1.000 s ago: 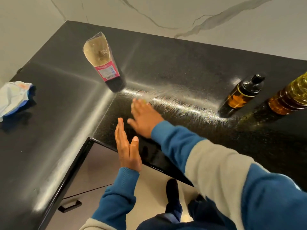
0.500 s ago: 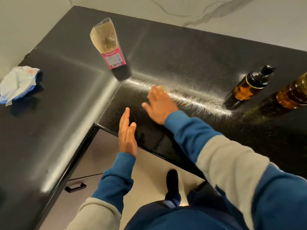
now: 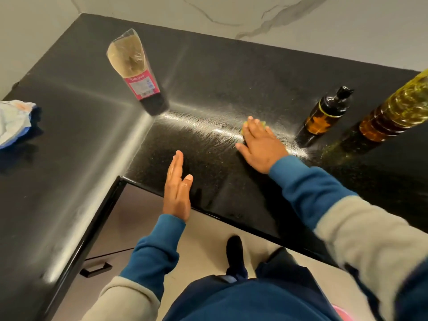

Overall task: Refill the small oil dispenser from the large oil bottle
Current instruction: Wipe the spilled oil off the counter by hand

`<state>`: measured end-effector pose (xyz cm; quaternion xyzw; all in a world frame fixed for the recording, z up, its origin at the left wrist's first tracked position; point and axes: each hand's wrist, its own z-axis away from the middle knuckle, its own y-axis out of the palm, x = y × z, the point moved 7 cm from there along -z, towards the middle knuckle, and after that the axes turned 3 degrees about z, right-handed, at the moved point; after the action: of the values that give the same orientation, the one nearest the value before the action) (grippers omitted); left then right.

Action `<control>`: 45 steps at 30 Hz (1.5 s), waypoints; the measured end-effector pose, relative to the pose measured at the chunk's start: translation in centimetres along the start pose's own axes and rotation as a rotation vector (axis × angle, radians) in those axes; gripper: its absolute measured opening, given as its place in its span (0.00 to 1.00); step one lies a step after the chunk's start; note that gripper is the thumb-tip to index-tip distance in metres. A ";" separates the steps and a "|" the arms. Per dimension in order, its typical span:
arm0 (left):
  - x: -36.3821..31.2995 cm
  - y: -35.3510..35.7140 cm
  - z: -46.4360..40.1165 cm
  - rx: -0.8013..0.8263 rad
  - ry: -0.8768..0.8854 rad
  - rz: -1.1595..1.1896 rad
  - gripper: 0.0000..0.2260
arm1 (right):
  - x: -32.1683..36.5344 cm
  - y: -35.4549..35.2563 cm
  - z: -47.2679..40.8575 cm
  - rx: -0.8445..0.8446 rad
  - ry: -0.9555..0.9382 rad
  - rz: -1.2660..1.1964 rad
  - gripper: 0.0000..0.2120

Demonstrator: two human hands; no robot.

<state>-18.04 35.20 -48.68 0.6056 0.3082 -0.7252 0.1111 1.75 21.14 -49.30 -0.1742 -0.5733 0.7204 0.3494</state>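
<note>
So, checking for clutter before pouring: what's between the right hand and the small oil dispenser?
Head view: only bare, smeared black counter separates right hand from small oil dispenser.

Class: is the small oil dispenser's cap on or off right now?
On. The small oil dispenser stands upright on the counter with its black pump top in place; neither hand touches it.

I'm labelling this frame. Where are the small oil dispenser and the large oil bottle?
small oil dispenser [image 3: 324, 114]: head view, on its dark amber body.
large oil bottle [image 3: 393, 110]: head view, on its ribbed oil-filled body.
</note>
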 end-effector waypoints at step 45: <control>-6.7 17.5 -0.9 0.814 0.172 -1.004 0.46 | -6.1 4.7 18.9 -0.026 0.221 -0.083 0.36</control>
<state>-6.36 20.59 -47.89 0.4376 0.2621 -0.6967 -0.5043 -7.77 3.07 -49.32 -0.2332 -0.5474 0.6742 0.4375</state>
